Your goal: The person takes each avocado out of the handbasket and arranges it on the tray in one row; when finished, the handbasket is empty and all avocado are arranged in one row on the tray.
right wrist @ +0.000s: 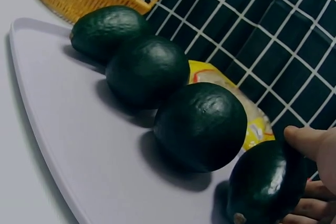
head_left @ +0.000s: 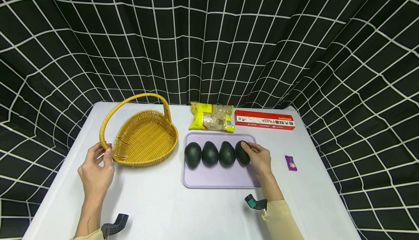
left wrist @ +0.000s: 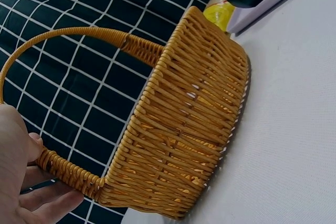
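A woven yellow wicker basket (head_left: 145,138) stands at the left of the table, its tall handle arching over it. My left hand (head_left: 97,169) grips the lower end of that handle, thumb and fingers around it in the left wrist view. On a pale lilac tray (head_left: 219,182) lies a row of dark green avocados (head_left: 210,154). My right hand (head_left: 259,157) holds the rightmost avocado (head_left: 242,153), thumb on its top and fingers along its far right side. In the right wrist view this avocado (right wrist: 268,182) sits close over the tray, beside its neighbour.
Behind the tray lies a yellow bag of dry food (head_left: 212,117). A red and white pasta box (head_left: 264,120) is to its right. Right of the tray lies a small purple packet (head_left: 290,163). Black grid-patterned cloth (head_left: 203,51) surrounds the white table (head_left: 157,203).
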Motion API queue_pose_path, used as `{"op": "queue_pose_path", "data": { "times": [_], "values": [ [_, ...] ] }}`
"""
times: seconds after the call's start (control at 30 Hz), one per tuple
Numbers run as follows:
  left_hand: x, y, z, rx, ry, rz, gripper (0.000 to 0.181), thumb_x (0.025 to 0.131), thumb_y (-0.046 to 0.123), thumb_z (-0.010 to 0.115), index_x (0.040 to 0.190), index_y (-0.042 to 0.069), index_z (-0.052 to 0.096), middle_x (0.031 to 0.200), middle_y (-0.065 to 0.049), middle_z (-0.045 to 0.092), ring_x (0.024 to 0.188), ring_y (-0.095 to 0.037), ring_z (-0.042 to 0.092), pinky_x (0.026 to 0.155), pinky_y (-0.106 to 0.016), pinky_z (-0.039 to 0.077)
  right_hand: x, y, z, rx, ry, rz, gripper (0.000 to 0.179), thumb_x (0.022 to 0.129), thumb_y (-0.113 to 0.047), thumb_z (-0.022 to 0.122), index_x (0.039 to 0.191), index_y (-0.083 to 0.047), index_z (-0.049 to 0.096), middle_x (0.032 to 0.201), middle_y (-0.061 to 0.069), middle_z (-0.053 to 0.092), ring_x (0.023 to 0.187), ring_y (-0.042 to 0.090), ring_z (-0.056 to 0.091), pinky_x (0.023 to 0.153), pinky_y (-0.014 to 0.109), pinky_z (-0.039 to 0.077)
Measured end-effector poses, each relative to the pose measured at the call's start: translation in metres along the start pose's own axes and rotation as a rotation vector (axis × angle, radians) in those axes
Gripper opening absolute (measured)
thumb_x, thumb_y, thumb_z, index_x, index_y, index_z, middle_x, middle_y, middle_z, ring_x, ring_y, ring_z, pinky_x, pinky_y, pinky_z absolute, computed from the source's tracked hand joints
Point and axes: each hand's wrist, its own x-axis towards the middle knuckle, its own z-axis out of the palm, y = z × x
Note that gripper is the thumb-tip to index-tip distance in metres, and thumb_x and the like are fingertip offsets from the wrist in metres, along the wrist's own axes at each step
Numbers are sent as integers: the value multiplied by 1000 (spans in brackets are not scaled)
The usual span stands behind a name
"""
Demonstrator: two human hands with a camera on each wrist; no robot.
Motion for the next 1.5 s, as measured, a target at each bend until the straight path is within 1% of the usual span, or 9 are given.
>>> {"op": "queue_pose_path", "data": {
  "times": [0.07,0.13,0.33,0.5,0.83,0.97,1.17,1.37,1.5],
  "values": [
    [0,1,0,-7,-2,3,33,103,10,65,133,-4,63,124,-23,73,112,-43,71,87,7,44,0,0,0,-2,1,2,61,94,-46,77,137,-4,66,136,19,69,122,26,65,81,10,51],
    [0,1,0,-9,-2,5,33,103,10,65,132,-5,63,124,-24,73,112,-43,71,87,7,44,-1,0,0,-3,2,2,62,94,-46,77,138,-4,66,137,20,68,125,27,64,84,13,52],
    [0,1,0,1,4,10,32,104,12,64,131,-5,63,124,-23,74,113,-41,71,89,6,45,0,0,1,3,1,5,61,96,-43,75,141,-4,63,141,21,66,129,30,62,104,33,54],
    [0,1,0,-2,1,13,33,104,11,65,132,-5,62,124,-23,74,113,-41,71,88,7,43,1,0,0,16,-7,4,62,96,-42,76,142,-3,62,144,22,63,134,32,59,112,43,52],
    [0,0,0,-9,0,3,33,103,11,66,132,-4,63,124,-24,73,113,-44,71,88,6,45,1,0,-2,28,-32,8,66,94,-46,77,143,-5,60,146,20,62,137,31,57,111,42,51],
    [0,0,0,-10,1,6,33,103,10,66,132,-5,63,124,-24,73,113,-43,71,89,5,46,1,0,-2,30,-38,9,66,94,-44,77,144,-4,60,147,20,61,138,32,57,113,42,51],
    [0,0,1,-13,5,11,32,102,9,66,131,-5,63,123,-24,73,113,-43,71,88,5,46,0,0,-4,20,-44,7,64,94,-41,78,144,-4,60,145,20,63,134,32,60,112,41,54],
    [0,-1,1,-10,2,7,33,103,10,66,132,-5,63,124,-25,73,114,-43,70,89,6,45,-2,1,-7,17,-57,5,65,94,-41,79,144,-4,61,145,21,62,135,34,60,115,44,52],
    [0,0,0,-7,2,4,33,103,11,65,133,-4,63,124,-25,73,114,-44,70,90,4,47,-1,2,-8,25,-63,7,64,95,-40,77,145,-4,60,145,21,63,134,34,60,114,42,51]
  ]
}}
